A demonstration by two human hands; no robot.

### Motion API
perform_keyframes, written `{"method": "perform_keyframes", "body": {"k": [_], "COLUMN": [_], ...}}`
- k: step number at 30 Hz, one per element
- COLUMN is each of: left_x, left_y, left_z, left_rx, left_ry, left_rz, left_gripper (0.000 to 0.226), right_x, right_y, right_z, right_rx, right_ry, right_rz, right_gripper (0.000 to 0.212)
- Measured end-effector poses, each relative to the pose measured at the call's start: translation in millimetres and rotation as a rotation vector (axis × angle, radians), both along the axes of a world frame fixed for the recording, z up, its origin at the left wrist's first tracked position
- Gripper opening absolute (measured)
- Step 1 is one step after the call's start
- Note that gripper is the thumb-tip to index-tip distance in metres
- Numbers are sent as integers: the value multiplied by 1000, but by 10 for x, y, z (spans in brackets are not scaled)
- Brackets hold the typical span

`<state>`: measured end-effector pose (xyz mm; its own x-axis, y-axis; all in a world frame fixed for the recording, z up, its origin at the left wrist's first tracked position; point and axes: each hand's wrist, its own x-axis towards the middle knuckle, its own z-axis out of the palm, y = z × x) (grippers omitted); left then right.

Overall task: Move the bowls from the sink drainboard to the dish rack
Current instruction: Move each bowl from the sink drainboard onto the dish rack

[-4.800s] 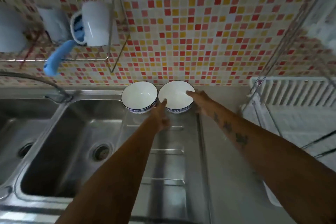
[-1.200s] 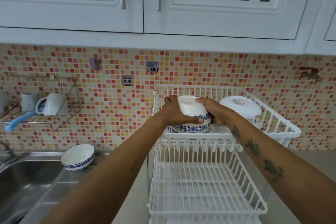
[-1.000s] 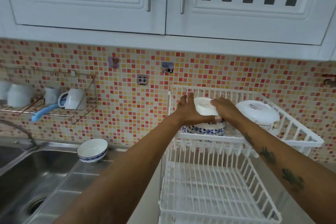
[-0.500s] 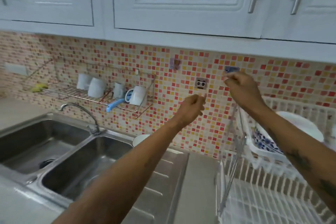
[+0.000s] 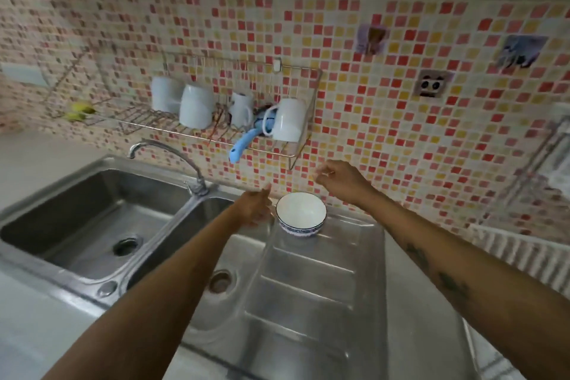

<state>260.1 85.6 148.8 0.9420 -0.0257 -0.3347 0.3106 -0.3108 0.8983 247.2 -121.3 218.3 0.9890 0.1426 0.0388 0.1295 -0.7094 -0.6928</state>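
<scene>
One white bowl (image 5: 300, 213) with a blue patterned band stands upright at the far end of the steel drainboard (image 5: 311, 293), close to the tiled wall. My left hand (image 5: 254, 208) hovers just left of its rim with fingers apart, holding nothing. My right hand (image 5: 340, 180) is above and to the right of the bowl, fingers loosely spread, also holding nothing. Neither hand touches the bowl. Only the edge of the white dish rack (image 5: 524, 259) shows at the far right; its bowls are out of sight.
A double steel sink (image 5: 101, 219) with a curved tap (image 5: 172, 157) lies to the left. A wire wall shelf (image 5: 234, 133) above it carries several white mugs and a blue utensil. A socket (image 5: 431, 83) sits on the mosaic tiles.
Both hands let go of the bowl in the dish rack and swung left and down to the drainboard. The view turned from the rack to the sink, where one bowl stands.
</scene>
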Motion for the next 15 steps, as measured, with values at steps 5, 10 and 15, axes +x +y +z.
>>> {"method": "perform_keyframes", "body": {"k": [5, 10, 15], "left_x": [454, 826, 1067], "left_y": [304, 148, -153], "left_z": [-546, -938, -1158], "left_rx": [-181, -289, -290], "left_ry": [151, 239, 149], "left_rz": [61, 183, 154], "left_gripper": [73, 65, 26], "right_x": [465, 795, 964], "right_y": [26, 33, 112], "right_z": [-779, -1483, -1925], "right_rx": [214, 468, 814], "right_ry": [188, 305, 359], "right_rz": [-325, -529, -684], "right_gripper": [47, 69, 52]}}
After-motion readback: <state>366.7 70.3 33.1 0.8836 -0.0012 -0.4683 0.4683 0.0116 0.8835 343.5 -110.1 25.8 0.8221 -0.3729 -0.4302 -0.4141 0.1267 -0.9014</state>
